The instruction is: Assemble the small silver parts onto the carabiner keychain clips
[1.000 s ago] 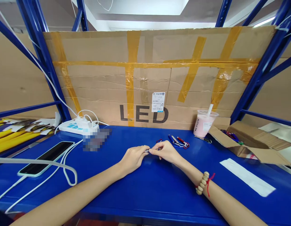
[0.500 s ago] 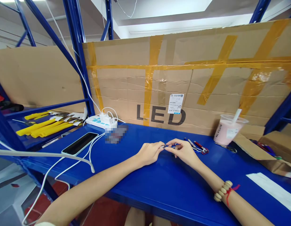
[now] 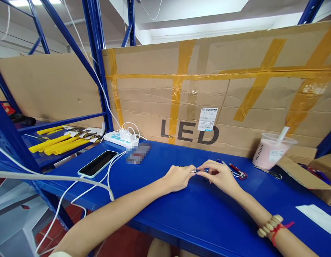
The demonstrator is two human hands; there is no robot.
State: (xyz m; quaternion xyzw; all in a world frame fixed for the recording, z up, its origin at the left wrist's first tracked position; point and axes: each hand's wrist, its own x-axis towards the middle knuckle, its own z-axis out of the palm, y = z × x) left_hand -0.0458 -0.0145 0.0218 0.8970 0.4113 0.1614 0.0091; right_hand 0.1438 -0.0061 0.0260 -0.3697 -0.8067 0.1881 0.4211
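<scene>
My left hand [image 3: 180, 177] is closed in a pinch over the blue tabletop [image 3: 165, 210], with a small shiny metal piece [image 3: 194, 171] at its fingertips. Right against it, the thumb and forefinger of my right hand [image 3: 220, 175] pinch the other end of this piece. Its kind is too small to make out, and my fingers cover most of it. Just behind my right hand lie a red keychain-like clip [image 3: 238, 171] and a blue-and-silver one, partly hidden by the hand.
A phone [image 3: 98, 163] and white cables lie at left, near a power strip [image 3: 121, 138] and yellow-handled tools [image 3: 62, 144]. At right stand a pink drink cup [image 3: 272, 151] and an open carton [image 3: 301, 173]; a white paper strip [image 3: 319, 218] lies in front. Cardboard [image 3: 149, 103] closes the back.
The camera view has swung slightly left, so everything sits farther right in the picture. Both hands keep their pinch on the small metal piece, with only slight finger movement.
</scene>
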